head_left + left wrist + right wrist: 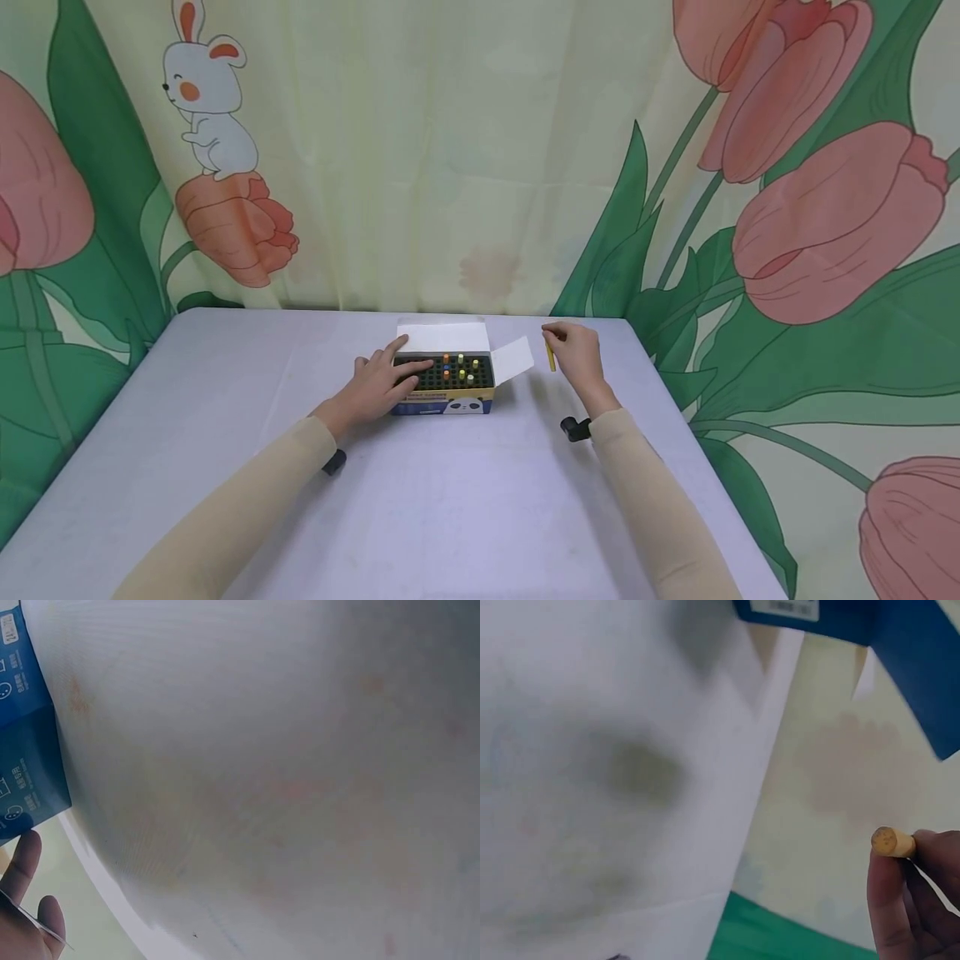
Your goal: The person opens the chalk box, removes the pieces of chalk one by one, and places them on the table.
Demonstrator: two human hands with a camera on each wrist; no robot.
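An open panda-printed box (pixel 454 405) stands on the table, its black tray (pixel 431 380) full of round holes. Several coloured sticks (pixel 461 375) stand upright toward the tray's right side. My left hand (pixel 372 385) lies at the left end of the box, fingers stretched over the tray and one reaching the raised lid (pixel 442 337). The left wrist view shows two fingertips (pixel 24 862) beside the blue box wall. To the right of the box, my right hand (pixel 576 354) pinches a yellow crayon (pixel 892 843), which hangs down above the table.
A white side flap (pixel 513 360) sticks out from the box's right end, between box and right hand. The table (pixel 465 500) has a white cover. Behind it hangs a curtain (pixel 420 167) printed with tulips and a rabbit.
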